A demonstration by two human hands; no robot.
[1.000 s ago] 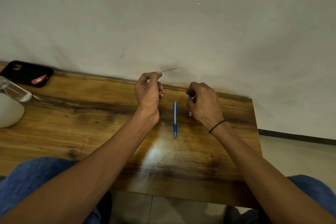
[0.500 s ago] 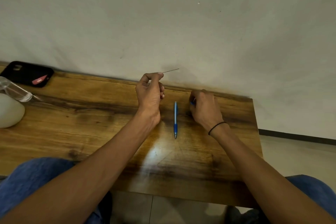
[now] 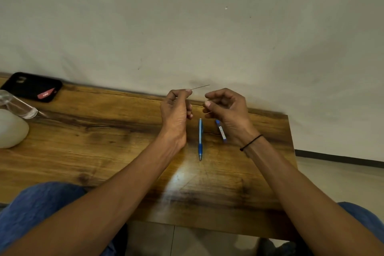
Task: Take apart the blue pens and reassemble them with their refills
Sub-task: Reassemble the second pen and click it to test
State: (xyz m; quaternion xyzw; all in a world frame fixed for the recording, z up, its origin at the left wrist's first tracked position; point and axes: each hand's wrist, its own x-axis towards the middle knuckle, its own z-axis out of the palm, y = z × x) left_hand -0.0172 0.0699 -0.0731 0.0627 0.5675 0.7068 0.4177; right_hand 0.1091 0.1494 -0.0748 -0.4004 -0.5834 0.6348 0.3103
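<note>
Pen [image 3: 200,139] between hands; phone [image 3: 33,86] far left.

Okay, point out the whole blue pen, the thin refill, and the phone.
blue pen [image 3: 200,139], head view, middle of its barrel.
thin refill [image 3: 200,87], head view, bare length past the left fingertips.
phone [image 3: 31,86], head view, black case back.

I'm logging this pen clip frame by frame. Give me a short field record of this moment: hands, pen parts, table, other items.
left hand: raised above the table, pinches a thin refill that points right
right hand: raised, fingers curled; whether it holds anything cannot be told
whole pen: lies on the table between the wrists, tip toward the person
pen part: lies on the table under the right hand
other items: black phone, clear bottle, white object, all far left
</note>
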